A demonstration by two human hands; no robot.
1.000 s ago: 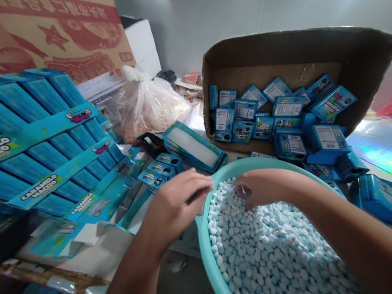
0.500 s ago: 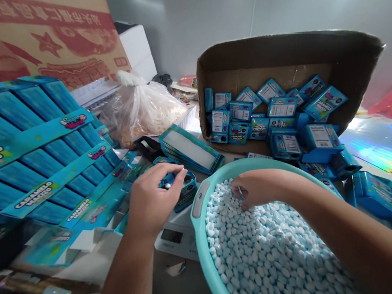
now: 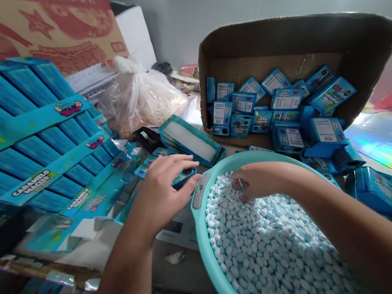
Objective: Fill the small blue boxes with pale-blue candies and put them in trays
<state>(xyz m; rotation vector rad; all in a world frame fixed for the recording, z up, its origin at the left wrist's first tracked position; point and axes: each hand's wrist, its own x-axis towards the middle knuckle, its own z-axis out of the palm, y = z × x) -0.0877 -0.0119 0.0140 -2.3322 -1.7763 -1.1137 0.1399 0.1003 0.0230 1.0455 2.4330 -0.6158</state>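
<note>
— Head view, centre of the frame: what is the left hand doing?

— Its fingers are loosely spread and laid over a small blue box just left of the teal basin; whether it grips the box, I cannot tell.

— And the right hand?

— Curled, fingertips pressed together in the pale blue candies at the basin's upper rim; whether it pinches one, I cannot tell.

— Behind them?

— A tipped cardboard carton of small blue boxes, upper right; flat blue cartons stacked at left.
</note>
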